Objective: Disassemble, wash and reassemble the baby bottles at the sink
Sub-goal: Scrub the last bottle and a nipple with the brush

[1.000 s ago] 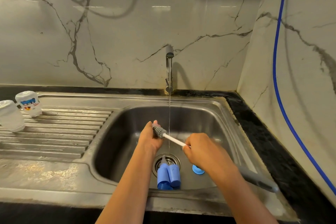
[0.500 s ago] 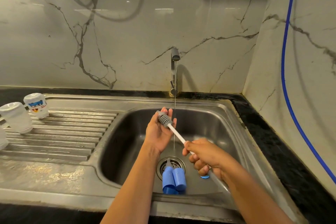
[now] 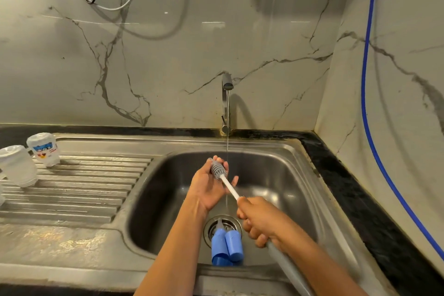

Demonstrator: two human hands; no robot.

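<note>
Mid-wash, prob. Right hand (image 3: 259,221) grips brush (image 3: 218,168) handle; left hand (image 3: 207,188), fingers loose, cradles its bristles beside tap (image 3: 226,101) stream. Two bottles (image 3: 43,149) on far-left draining board look done; blue parts (image 3: 225,244) in sink (image 3: 276,175) need washing, then reassembly.

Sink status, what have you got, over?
Right hand grips brush handle; brush head rests in open left hand. Tap trickling. Blue pieces lie at the drain.
</note>
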